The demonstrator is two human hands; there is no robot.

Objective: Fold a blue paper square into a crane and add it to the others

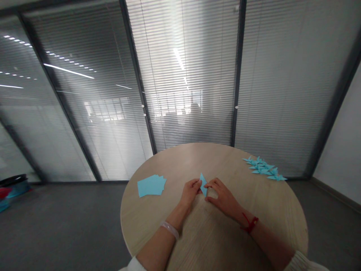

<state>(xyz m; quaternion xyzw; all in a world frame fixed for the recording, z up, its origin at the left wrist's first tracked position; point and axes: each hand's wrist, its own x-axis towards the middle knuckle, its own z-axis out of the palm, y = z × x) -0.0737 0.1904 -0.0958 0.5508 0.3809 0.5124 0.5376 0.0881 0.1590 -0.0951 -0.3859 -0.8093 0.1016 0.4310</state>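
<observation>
A small folded piece of light blue paper (pixel 203 183) stands pointed on the round wooden table (pixel 214 241). My left hand (pixel 190 191) pinches its left side with thumb and fingers closed. My right hand (pixel 221 195) pinches its right side, fingers curled against the paper. A white band is on my left wrist and a red string on my right wrist.
A stack of flat light blue paper sheets (pixel 151 185) lies on the table to the left. Several folded blue paper figures (pixel 263 168) lie in a pile at the table's far right edge. Glass walls with blinds (pixel 183 75) stand behind the table. Grey floor surrounds it.
</observation>
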